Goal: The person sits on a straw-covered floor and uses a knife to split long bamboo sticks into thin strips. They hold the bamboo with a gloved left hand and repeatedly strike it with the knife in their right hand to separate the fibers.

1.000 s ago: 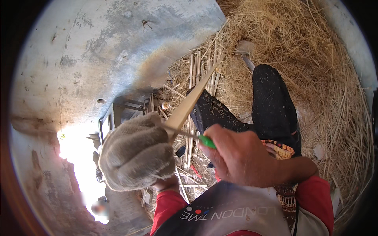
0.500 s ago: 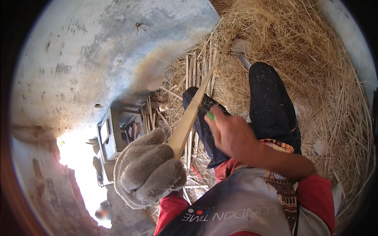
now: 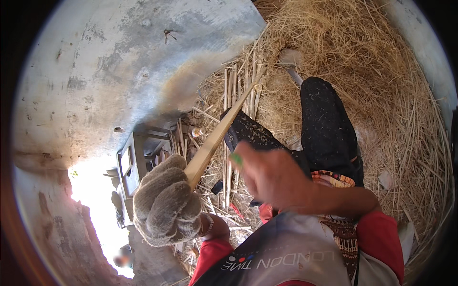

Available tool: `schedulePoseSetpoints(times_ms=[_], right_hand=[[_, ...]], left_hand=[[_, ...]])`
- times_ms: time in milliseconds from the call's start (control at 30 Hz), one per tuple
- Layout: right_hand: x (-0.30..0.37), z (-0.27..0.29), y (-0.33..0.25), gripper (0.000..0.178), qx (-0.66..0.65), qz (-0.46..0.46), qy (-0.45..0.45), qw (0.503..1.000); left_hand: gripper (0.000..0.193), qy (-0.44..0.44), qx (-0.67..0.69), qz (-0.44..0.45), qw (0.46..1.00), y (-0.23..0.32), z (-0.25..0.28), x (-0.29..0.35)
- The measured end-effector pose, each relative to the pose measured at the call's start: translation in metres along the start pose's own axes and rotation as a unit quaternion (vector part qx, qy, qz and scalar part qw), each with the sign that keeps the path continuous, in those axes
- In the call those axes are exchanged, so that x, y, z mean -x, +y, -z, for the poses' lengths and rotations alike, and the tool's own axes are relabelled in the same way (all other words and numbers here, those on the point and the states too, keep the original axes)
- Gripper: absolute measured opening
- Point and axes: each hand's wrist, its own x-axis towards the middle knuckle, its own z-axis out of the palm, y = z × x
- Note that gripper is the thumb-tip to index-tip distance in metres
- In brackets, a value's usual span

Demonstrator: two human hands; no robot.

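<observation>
My left hand (image 3: 167, 205), in a thick grey-beige knitted glove, is closed round the near end of a long pale strip of split bamboo or wood (image 3: 214, 136). The strip slants up and to the right, narrowing past my left knee toward the straw. My bare right hand (image 3: 276, 178) is a closed fist just right of the strip, smeared by motion. From its thumb side sticks a small green thing (image 3: 236, 159), perhaps a tool handle; the rest is hidden in the fist.
Loose straw (image 3: 343, 43) covers the floor ahead and right. Several slats (image 3: 228, 90) lie beyond my left knee. A flat grey blade-like piece (image 3: 295, 76) lies by my right knee (image 3: 320, 109). A worn wall (image 3: 95, 71) and a grey wooden frame (image 3: 136, 162) stand left.
Both hands have moved left, the right one also slightly down. The strip's near end has shifted left and down with my gloved hand. A small dark object now shows beside the slats.
</observation>
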Motion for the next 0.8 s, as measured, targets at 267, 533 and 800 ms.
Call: schedulePoseSetpoints(times_ms=[267,533,800], right_hand=[[-0.008,-0.016,0.06,0.018,0.103,-0.116,-0.007,0.988],[-0.01,-0.034,0.069,0.018,0.076,-0.103,0.031,0.991],[-0.002,-0.02,0.01,0.014,-0.015,0.073,0.04,0.996]], left_hand=[[0.023,0.043,-0.013,0.028,0.999,0.005,-0.005,0.004],[0.021,0.067,-0.024,0.048,0.996,0.009,-0.005,-0.001],[0.022,0.088,-0.013,0.053,0.995,0.0,-0.005,0.01]])
